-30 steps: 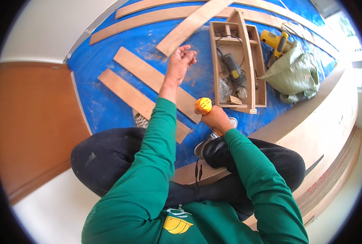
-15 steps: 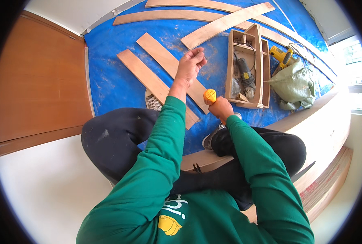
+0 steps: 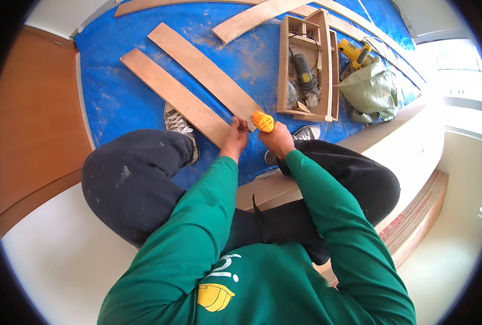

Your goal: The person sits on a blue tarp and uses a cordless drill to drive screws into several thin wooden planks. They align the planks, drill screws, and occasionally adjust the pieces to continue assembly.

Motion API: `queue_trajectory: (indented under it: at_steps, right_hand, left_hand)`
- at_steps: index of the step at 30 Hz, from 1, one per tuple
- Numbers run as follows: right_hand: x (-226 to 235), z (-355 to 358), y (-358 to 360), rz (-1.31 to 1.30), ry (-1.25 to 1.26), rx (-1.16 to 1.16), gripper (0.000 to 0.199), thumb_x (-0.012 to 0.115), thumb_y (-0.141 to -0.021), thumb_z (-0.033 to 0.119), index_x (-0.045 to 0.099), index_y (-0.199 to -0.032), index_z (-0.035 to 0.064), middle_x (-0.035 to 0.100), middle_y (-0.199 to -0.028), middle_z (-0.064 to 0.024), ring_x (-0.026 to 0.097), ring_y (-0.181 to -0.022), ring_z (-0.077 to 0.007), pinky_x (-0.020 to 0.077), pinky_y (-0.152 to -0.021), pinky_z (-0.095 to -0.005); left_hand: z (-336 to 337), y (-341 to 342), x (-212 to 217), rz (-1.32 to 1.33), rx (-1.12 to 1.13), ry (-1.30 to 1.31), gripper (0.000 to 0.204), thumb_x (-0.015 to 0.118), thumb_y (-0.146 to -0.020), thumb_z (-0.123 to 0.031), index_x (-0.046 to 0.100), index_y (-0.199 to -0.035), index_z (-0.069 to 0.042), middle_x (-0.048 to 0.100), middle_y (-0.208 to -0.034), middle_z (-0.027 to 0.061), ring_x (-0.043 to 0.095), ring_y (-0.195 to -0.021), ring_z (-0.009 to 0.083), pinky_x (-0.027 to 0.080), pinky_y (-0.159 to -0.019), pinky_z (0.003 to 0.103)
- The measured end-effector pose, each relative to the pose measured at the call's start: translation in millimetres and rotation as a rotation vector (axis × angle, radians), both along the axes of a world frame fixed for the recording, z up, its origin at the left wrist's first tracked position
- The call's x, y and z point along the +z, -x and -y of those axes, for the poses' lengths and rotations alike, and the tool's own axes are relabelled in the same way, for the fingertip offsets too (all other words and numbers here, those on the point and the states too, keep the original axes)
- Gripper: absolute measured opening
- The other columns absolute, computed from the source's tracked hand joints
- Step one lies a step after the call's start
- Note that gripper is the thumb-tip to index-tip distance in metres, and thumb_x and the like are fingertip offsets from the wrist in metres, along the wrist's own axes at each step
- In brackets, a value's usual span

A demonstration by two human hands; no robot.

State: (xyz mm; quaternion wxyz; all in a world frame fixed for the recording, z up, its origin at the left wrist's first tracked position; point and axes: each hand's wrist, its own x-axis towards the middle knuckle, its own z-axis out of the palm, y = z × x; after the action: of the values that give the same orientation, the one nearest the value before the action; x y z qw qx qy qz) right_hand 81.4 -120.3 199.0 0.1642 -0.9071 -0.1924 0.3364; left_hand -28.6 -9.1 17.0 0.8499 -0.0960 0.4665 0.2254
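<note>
Left hand [image 3: 236,138] came down, grip unclear, near right hand [image 3: 278,140] clamped on yellow tool [image 3: 262,122]

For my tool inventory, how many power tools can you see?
3: a yellow drill in the right hand, a grey grinder inside the wooden toolbox, and a yellow power tool beside the green sack. The sack could hide more.

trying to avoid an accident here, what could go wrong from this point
The yellow power tool in the right hand is close to the bare left hand, so a slip might hurt those fingers. The left shoe sits right at the edge of a board, so shifting that foot could knock the board askew. Dust is scattered over the blue sheet, which may make footing a bit slippery.
</note>
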Motion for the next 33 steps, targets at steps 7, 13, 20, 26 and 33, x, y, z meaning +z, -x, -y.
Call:
queue_trajectory:
  at_steps: [7, 13, 20, 26, 33]
  right_hand:
    - [18.0, -5.3, -8.4, -0.001, -0.001, 0.095, 0.03, 0.074, -0.094, 0.028, 0.081, -0.106, 0.0008, 0.079, -0.104, -0.0321, 0.076, -0.106, -0.0516, 0.063, -0.092, -0.056]
    - [70.0, 0.4, -38.8, -0.344, -0.161, -0.07, 0.033, 0.08, -0.095, 0.012, 0.073, -0.126, 0.0028, 0.074, -0.1, -0.0033, 0.073, -0.082, -0.0134, 0.0609, -0.073, -0.0319]
    - [90.4, 3.4, -28.0, -0.481, -0.108, -0.193, 0.031, 0.079, -0.096, 0.012, 0.071, -0.126, 0.0027, 0.072, -0.096, -0.0021, 0.071, -0.08, -0.0142, 0.0592, -0.071, -0.0324]
    - [66.2, 4.3, -17.3, -0.475, -0.081, -0.184, 0.033, 0.077, -0.095, 0.009, 0.07, -0.127, 0.0024, 0.072, -0.099, -0.0024, 0.071, -0.079, -0.0138, 0.0588, -0.07, -0.0316]
    - [72.9, -0.6, -21.1, -0.427, -0.111, -0.187, 0.033, 0.076, -0.094, 0.005, 0.07, -0.126, 0.0016, 0.072, -0.096, -0.0027, 0.071, -0.077, -0.0138, 0.0584, -0.068, -0.0319]
  left_hand:
    - [32.5, 6.2, -11.1, 0.02, 0.002, 0.185, 0.013, 0.07, -0.113, -0.011, 0.069, -0.122, -0.001, 0.071, -0.111, 0.0101, 0.072, -0.106, 0.0224, 0.066, -0.102, 0.037]
    - [33.0, -12.7, -1.0, 0.254, 0.11, 0.282, 0.009, 0.068, -0.114, -0.006, 0.071, -0.114, 0.003, 0.075, -0.111, 0.013, 0.076, -0.108, 0.0269, 0.07, -0.101, 0.035]
    - [22.4, -19.1, 7.5, 0.183, 0.093, 0.396, 0.017, 0.061, -0.118, -0.009, 0.071, -0.121, 0.003, 0.077, -0.112, 0.0126, 0.076, -0.105, 0.0295, 0.07, -0.092, 0.034]
    - [14.4, -23.5, 12.1, 0.148, 0.052, 0.372, 0.016, 0.063, -0.117, -0.012, 0.07, -0.124, 0.0, 0.076, -0.109, 0.0094, 0.072, -0.097, 0.0232, 0.066, -0.086, 0.035]
    - [13.8, -30.8, 37.5, -0.036, -0.431, -0.117, 0.023, 0.065, -0.118, -0.023, 0.073, -0.129, -0.005, 0.074, -0.101, 0.0037, 0.07, -0.091, 0.0153, 0.061, -0.082, 0.03]
